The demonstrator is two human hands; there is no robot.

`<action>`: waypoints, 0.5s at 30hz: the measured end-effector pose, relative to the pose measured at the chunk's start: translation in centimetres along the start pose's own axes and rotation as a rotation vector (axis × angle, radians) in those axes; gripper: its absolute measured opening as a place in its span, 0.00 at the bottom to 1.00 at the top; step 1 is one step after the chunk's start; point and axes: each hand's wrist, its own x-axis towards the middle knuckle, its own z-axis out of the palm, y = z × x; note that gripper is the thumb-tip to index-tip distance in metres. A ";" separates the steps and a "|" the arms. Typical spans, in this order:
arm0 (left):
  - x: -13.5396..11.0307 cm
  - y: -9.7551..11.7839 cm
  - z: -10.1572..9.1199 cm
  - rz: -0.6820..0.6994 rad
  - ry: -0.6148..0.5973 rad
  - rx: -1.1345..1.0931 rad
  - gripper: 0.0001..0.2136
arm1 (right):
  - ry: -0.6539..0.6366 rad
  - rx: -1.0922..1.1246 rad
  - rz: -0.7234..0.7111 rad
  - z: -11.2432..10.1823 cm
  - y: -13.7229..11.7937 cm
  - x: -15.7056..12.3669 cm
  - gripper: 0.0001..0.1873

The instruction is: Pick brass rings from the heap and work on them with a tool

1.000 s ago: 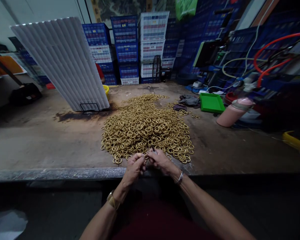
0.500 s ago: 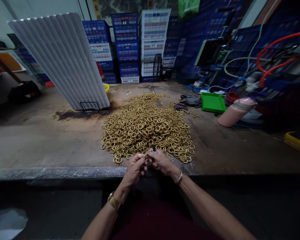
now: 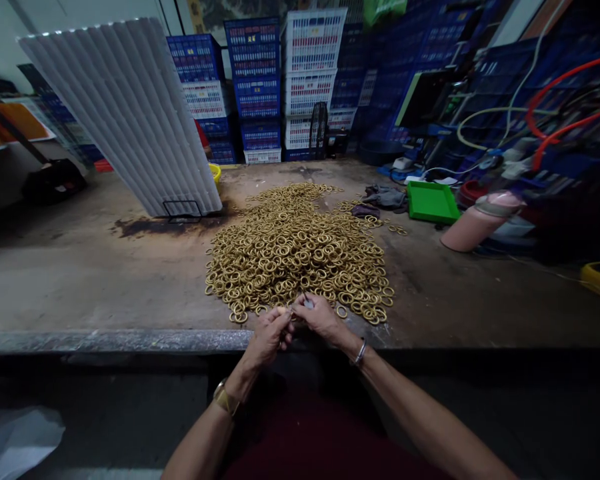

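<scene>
A large heap of brass-coloured rings [image 3: 300,250] lies on the worktable, spreading close to its front edge. Just in front of the heap, my left hand [image 3: 271,333] is closed in a pinch; it appears to hold one ring, mostly covered by the fingers. My right hand [image 3: 323,317] is curled against the left fingertips, gripping a small grey tool [image 3: 309,303] with a dark end. Its exact kind is hidden by the fingers. One loose ring [image 3: 341,311] lies just beyond my right hand.
A tall corrugated translucent panel stack [image 3: 125,113] leans in a wire stand at left. Grey gloves [image 3: 383,198], a green tray [image 3: 433,202] and a pink bottle [image 3: 477,223] are at right. Stacked blue crates [image 3: 253,87] and white crates [image 3: 313,60] stand behind the table's far edge.
The view has shifted slightly. My right hand has turned a little, so more of the tool's grey part shows. Both hands stay together in front of the heap.
</scene>
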 end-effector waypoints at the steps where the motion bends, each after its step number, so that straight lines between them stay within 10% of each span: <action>1: 0.0 -0.1 0.0 -0.005 -0.005 0.012 0.14 | -0.003 -0.018 -0.008 0.0 0.0 0.0 0.07; 10: -0.4 0.1 0.5 0.025 -0.021 -0.042 0.14 | -0.019 0.020 0.000 -0.2 0.6 0.0 0.10; 15: -0.3 0.2 0.6 0.074 0.045 -0.014 0.15 | 0.010 -0.310 -0.229 -0.1 1.0 -0.5 0.09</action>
